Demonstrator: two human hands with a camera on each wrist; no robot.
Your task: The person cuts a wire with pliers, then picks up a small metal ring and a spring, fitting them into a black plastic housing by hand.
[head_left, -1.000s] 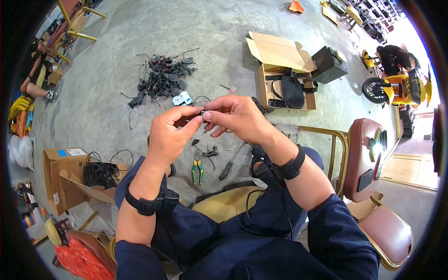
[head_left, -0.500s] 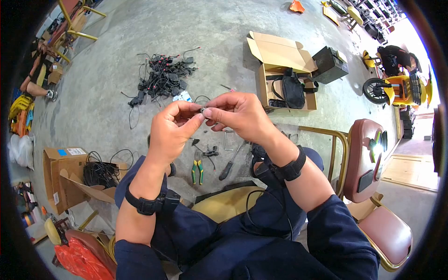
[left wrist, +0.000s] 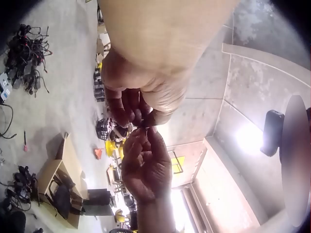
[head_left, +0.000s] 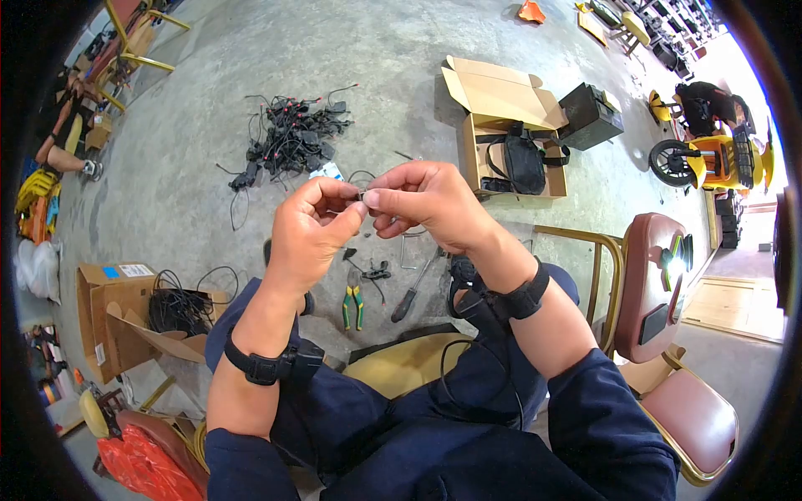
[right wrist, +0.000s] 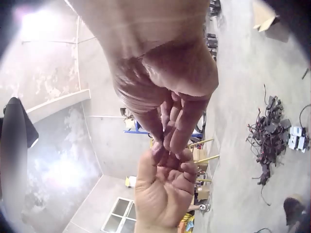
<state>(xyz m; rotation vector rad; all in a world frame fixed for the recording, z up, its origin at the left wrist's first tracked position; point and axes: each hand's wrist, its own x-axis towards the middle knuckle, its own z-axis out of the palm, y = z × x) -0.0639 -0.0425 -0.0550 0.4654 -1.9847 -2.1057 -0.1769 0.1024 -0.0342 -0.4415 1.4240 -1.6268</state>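
Both hands meet fingertip to fingertip in front of the body. In the head view the left hand (head_left: 307, 238) and the right hand (head_left: 434, 209) pinch a tiny part (head_left: 362, 197) between thumbs and fingers; it is mostly hidden, and what it is cannot be told. Both wrist views show the fingertips of the left hand (right wrist: 165, 191) and the right hand (left wrist: 148, 170) close together, covering the part. Beyond the hands on the floor lies a pile of black cabled parts (head_left: 292, 142), with a white-and-blue item (head_left: 327, 172) beside it.
Green-handled pliers (head_left: 353, 307), a screwdriver (head_left: 407, 302) and small black parts (head_left: 378, 271) lie on the floor below the hands. An open cardboard box (head_left: 543, 179) holds a black bag. Another carton (head_left: 109, 326) stands left, a brown chair (head_left: 647, 284) right. People are at both sides.
The right hand has shifted slightly, its fingers drawn a little closer over the small part. The left hand has barely moved.
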